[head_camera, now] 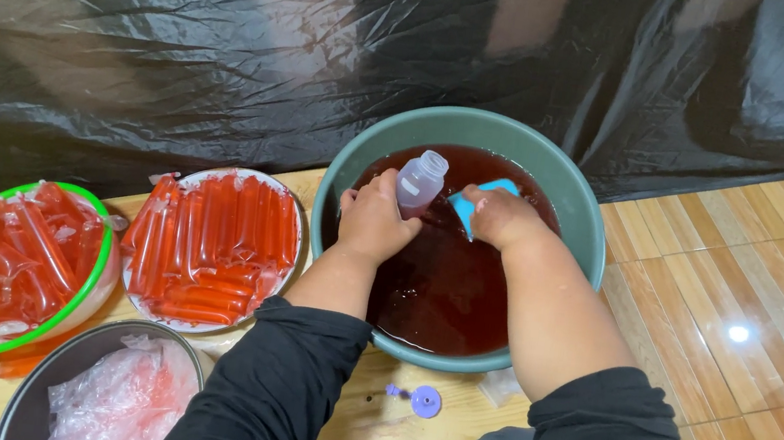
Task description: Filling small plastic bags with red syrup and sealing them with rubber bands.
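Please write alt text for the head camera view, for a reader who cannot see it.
Over a green basin of dark red liquid, the left hand holds a small open plastic bottle and the right hand a blue scoop. Two plates of filled red tubes sit left.

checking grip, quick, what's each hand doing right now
Left hand: closed on small clear bottle.
Right hand: closed on blue scoop.
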